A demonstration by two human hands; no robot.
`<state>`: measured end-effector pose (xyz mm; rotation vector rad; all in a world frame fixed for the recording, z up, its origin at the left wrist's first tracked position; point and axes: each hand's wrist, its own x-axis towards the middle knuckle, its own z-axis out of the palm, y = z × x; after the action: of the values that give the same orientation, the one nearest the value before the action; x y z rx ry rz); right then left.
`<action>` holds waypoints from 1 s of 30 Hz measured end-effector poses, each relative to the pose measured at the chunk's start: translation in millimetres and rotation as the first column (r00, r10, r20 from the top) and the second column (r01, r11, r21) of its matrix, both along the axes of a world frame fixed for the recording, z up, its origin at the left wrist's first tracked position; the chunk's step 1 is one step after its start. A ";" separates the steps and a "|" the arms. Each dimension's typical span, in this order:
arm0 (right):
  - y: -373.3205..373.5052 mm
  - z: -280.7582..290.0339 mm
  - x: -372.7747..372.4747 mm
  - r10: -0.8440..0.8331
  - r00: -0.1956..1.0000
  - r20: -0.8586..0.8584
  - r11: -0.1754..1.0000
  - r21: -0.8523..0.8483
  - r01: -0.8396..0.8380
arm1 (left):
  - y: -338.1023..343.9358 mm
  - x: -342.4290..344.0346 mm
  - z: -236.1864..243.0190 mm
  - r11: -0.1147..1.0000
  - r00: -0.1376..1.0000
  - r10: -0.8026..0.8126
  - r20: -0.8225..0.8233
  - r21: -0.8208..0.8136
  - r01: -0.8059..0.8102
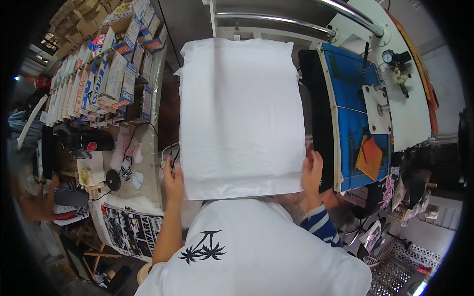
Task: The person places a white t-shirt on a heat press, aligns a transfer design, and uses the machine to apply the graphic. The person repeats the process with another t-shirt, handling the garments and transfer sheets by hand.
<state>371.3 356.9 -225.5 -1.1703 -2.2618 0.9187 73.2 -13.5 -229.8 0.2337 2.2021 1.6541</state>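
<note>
A white T-shirt [242,113] lies spread flat on a board in front of me, collar at the far end, with soft creases down it. My left hand [173,178] grips its left edge near the lower corner, fingers partly hidden. At the opposite edge, my right hand [311,175] has its fingers curled on the fabric, just above the hem. Both forearms come up beside my own white shirt with black palm print.
Boxes [111,81] crowd the left table [148,187], with a black machine [91,140] below them. At right stand a blue press panel [348,89] with orange pads [370,158], a black pad [316,74] and a gauge [388,56]. Metal rails [276,22] cross the back.
</note>
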 end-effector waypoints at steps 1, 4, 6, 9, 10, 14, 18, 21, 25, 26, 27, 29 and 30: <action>23.2 -17.5 0.9 -0.128 0.988 -0.086 0.941 -0.325 0.094 | 1.6 -17.7 -1.0 0.998 0.980 -0.010 0.200 0.068 -0.003; 45.0 -4.6 -1.6 -0.135 0.991 0.020 0.734 -0.669 0.113 | -11.6 -42.7 4.6 0.996 0.900 -0.081 0.428 -0.002 0.090; 46.8 15.0 -0.8 -0.079 0.995 0.056 0.679 -0.728 0.095 | -18.4 -47.6 8.3 0.990 0.879 -0.119 0.461 -0.011 0.140; 40.4 28.4 4.8 -0.132 0.991 -0.023 0.603 -0.795 0.062 | -31.0 -46.3 6.4 0.989 0.859 -0.149 0.491 0.093 0.118; 33.0 31.3 4.6 -0.147 0.989 -0.033 0.607 -0.792 0.064 | -37.0 -45.1 1.0 0.990 0.857 -0.136 0.498 0.088 0.106; 29.6 7.4 18.3 -0.161 0.983 -0.090 0.657 -0.752 0.039 | -27.1 -30.9 10.5 0.991 0.827 -0.107 0.552 0.129 0.042; 27.3 5.5 14.4 -0.171 0.984 -0.059 0.705 -0.705 0.080 | -34.3 -29.9 -4.1 0.984 0.846 -0.145 0.513 0.163 0.069; 25.4 14.3 12.7 -0.179 0.983 0.025 0.737 -0.659 0.151 | -34.4 -30.2 -5.4 0.992 0.844 -0.109 0.525 0.106 0.063; 24.6 13.8 12.0 -0.196 0.980 0.022 0.760 -0.628 0.166 | -33.8 -26.9 1.7 0.984 0.811 -0.109 0.575 0.177 0.006; 25.3 10.8 12.7 -0.187 0.982 0.002 0.767 -0.625 0.147 | -34.6 -25.8 2.0 0.972 0.802 -0.122 0.585 0.233 -0.022; 23.9 0.4 14.4 -0.197 0.980 -0.017 0.808 -0.569 0.153 | -34.5 -25.1 3.8 0.979 0.796 -0.114 0.594 0.204 -0.012; 20.4 -23.5 21.7 -0.209 0.977 -0.046 0.879 -0.447 0.167 | -32.0 -22.0 5.5 0.989 0.780 -0.094 0.619 0.146 0.003; 19.5 -25.6 21.3 -0.217 0.975 -0.051 0.887 -0.426 0.176 | -32.5 -20.1 1.7 0.987 0.791 -0.090 0.605 0.161 -0.011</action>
<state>392.6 376.4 -251.1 -1.4666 -1.8736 1.3907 53.1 -45.9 -228.1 -0.1999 1.5672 1.5894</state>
